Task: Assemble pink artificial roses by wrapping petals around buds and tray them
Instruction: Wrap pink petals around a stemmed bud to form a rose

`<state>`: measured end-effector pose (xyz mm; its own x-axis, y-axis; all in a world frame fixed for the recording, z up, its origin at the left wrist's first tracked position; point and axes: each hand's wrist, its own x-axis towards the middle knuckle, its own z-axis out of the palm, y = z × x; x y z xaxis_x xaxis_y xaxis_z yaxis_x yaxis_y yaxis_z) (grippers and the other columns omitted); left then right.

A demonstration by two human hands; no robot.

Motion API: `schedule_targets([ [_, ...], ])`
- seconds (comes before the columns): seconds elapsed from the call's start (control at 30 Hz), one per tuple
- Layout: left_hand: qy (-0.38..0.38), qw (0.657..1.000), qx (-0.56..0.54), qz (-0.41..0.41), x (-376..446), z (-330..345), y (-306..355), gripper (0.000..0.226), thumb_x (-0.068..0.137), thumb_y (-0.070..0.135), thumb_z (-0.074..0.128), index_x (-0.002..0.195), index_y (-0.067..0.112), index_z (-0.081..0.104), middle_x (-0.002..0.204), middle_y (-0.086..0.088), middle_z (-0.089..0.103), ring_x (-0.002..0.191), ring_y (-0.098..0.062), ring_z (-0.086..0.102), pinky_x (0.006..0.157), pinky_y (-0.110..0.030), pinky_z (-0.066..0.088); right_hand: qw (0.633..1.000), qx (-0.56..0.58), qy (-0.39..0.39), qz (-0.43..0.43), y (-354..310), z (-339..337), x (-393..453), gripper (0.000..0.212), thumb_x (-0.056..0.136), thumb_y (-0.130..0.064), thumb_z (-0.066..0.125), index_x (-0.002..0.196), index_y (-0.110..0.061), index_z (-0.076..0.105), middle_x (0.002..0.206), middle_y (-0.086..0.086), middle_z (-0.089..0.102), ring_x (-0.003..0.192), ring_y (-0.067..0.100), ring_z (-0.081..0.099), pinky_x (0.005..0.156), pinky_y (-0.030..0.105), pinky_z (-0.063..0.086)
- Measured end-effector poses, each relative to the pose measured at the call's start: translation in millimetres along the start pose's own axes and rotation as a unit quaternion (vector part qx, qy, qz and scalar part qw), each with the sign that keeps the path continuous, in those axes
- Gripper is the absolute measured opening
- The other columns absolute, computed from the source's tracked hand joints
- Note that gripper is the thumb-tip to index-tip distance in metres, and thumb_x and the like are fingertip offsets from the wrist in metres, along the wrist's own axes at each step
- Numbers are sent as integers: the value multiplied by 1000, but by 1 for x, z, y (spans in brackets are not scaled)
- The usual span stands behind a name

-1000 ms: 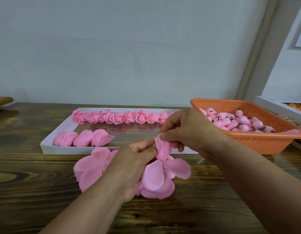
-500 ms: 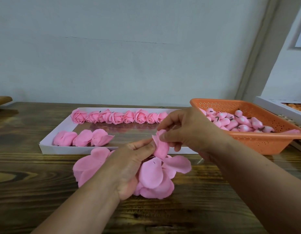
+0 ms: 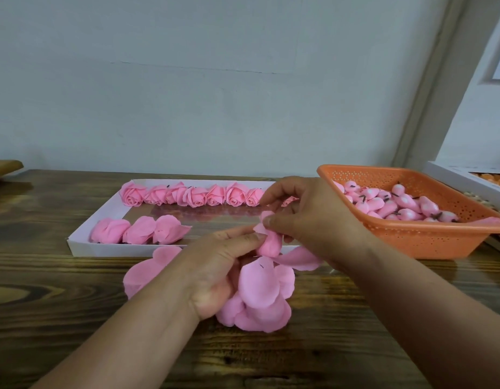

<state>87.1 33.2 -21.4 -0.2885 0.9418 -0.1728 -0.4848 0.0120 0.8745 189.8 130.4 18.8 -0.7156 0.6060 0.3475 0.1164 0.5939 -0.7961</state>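
Observation:
My left hand (image 3: 215,265) grips a half-made pink rose (image 3: 267,245) above the table, its loose outer petals (image 3: 260,293) hanging down below the hand. My right hand (image 3: 305,217) pinches one petal at the top of the bud and holds it against the rose. A white tray (image 3: 83,242) behind the hands holds a back row of several finished roses (image 3: 192,195) and three more roses (image 3: 139,230) at its front left. An orange basket (image 3: 428,240) at the right holds several pink buds (image 3: 397,204).
A loose pink petal sheet (image 3: 147,272) lies on the wooden table (image 3: 60,310) by my left wrist. Another white tray (image 3: 464,181) sits at the far right edge. A wooden board (image 3: 4,165) is at the far left. A grey wall stands behind.
My right hand has pressed the petal closer around the bud, and the petal now hugs it more tightly. Both hands stayed in about the same place.

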Motion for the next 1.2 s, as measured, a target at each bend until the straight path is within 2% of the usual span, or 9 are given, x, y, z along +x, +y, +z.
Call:
schedule_targets([
  [0.1,-1,1000,-12,-13,1,-1,0,20,82,11,60,98,0,65,95,-16,62,84,-23,62,72,-29,56,997,-36,21,-59,5,1,-9,26,75,8,62,76,-17,56,67,-2,55,52,8,53,53,19,44],
  [0.23,-9,998,-48,-35,2,-2,-1,43,78,1,60,121,-4,58,113,-23,59,100,-27,58,94,-41,49,987,-21,-64,-147,11,-8,-25,18,66,0,62,83,-2,56,88,6,56,80,18,59,72,22,51],
  [0.37,12,995,-72,-67,0,0,-1,30,81,-3,55,108,4,66,101,-16,58,93,-28,56,69,-34,57,968,-95,-115,-204,17,-14,-34,28,63,2,65,90,-2,57,97,4,54,93,15,56,83,22,47],
  [0.47,20,997,-55,-53,-1,2,-5,22,83,-2,57,101,2,69,95,-17,62,89,-28,60,65,-34,58,969,-93,-113,-198,18,-13,-37,35,65,6,64,98,-4,58,100,4,56,97,17,56,86,32,50],
  [0.6,50,998,28,35,-4,3,-13,22,85,2,60,104,3,71,98,-18,72,83,-28,70,66,-34,61,958,-148,-134,-208,14,-15,-35,53,68,0,57,119,-12,61,103,1,52,93,12,54,81,28,50],
  [0.77,128,949,251,143,-5,3,-21,11,85,19,67,91,24,75,83,8,76,83,-10,71,77,-28,55,950,-204,-172,-163,8,-11,-29,60,72,-1,60,124,-29,57,97,-6,41,86,10,49,76,34,50],
  [0.9,107,931,289,195,-6,3,-20,25,85,16,68,74,39,71,79,18,74,77,3,68,64,-13,52,952,-224,-151,-145,4,-6,-28,47,72,-7,63,115,-27,61,98,-10,40,85,6,49,74,31,52],
  [1.03,105,932,287,196,-5,-1,-20,23,85,17,69,84,40,70,81,19,74,78,5,68,64,-11,53,963,-204,-129,-121,3,-3,-25,26,71,-8,67,95,-18,62,97,-9,42,80,8,52,71,31,52],
  [1.2,101,953,231,168,-2,-5,-19,23,83,12,70,98,29,72,88,12,75,83,-2,70,65,-16,54,991,-74,-95,-51,10,-5,-20,21,69,-3,68,85,-15,61,95,-8,48,75,1,54,67,21,53],
])
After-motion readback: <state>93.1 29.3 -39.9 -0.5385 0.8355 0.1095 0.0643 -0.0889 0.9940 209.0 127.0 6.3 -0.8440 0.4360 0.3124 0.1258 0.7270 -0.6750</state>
